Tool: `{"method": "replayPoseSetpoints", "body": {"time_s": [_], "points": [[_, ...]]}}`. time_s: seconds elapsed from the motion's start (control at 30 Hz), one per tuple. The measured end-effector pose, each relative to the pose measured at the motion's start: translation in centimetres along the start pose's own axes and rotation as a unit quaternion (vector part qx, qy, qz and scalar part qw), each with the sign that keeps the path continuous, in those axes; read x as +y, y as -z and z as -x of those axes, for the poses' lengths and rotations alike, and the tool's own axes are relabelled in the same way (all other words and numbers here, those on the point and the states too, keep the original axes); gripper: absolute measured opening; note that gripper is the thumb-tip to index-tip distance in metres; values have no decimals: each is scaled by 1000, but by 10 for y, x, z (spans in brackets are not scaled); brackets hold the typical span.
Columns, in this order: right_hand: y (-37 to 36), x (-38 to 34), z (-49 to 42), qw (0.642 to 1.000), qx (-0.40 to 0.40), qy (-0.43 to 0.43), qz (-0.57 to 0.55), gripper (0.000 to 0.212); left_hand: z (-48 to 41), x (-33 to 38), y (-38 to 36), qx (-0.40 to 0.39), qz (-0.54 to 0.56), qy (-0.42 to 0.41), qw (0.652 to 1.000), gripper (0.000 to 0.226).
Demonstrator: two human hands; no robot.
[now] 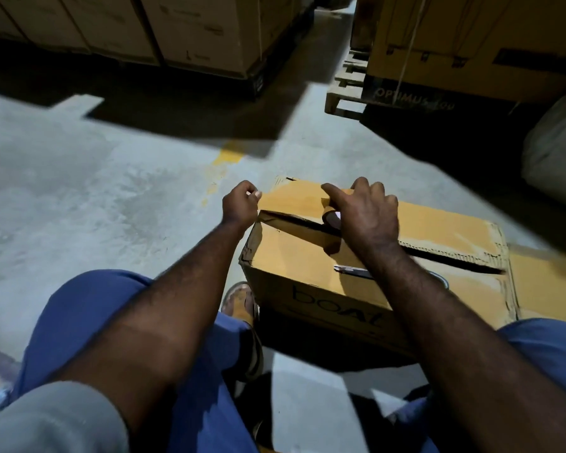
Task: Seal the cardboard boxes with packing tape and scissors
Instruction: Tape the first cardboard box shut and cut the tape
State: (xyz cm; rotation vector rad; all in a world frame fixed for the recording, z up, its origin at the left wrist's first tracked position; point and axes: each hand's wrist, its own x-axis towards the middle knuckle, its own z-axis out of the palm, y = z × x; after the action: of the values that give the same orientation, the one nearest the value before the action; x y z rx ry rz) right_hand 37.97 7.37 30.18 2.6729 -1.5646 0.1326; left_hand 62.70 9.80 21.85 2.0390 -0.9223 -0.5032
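On the floor between the person's knees sits the box, top up, slightly right of centre. Right hand is on the box top, fingers curled over the tape roll, clamping it down at the flap seam, thumb stretched left. Left hand is at the far-left corner of the box, fingers curled with thumb against forefinger; can't tell if it pinches a tape end or nothing. Seam between the two flaps gapes dark along its length to the right, no tape strip visible over it. Scissors lie on the near flap, partly under the right forearm, untouched. Judgement: early stage on this box, flaps folded in but not sealed; left to do are running tape along the seam, pressing it flat and cutting it off. Far stacked cartons and a pallet sit behind; their seal state not readable.
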Motion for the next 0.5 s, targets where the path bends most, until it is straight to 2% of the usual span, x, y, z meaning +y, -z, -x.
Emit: {"method": "replayPoseSetpoints", "body": {"time_s": [0.1, 0.23, 0.4, 0.5], "points": [[-1, -3, 7, 997, 19, 25, 75, 83, -3, -4, -2, 4, 3, -8, 1000, 13], [-1, -9, 12, 989, -38, 33, 138, 93, -7, -12, -1, 23, -3, -3, 1000, 14], [-3, -12, 12, 986, -50, 46, 150, 77, -3, -21, -10, 24, -4, 5, 1000, 12], [-5, -17, 10, 982, -73, 36, 169, 77, -3, -24, -13, 24, -6, 5, 1000, 12]]}}
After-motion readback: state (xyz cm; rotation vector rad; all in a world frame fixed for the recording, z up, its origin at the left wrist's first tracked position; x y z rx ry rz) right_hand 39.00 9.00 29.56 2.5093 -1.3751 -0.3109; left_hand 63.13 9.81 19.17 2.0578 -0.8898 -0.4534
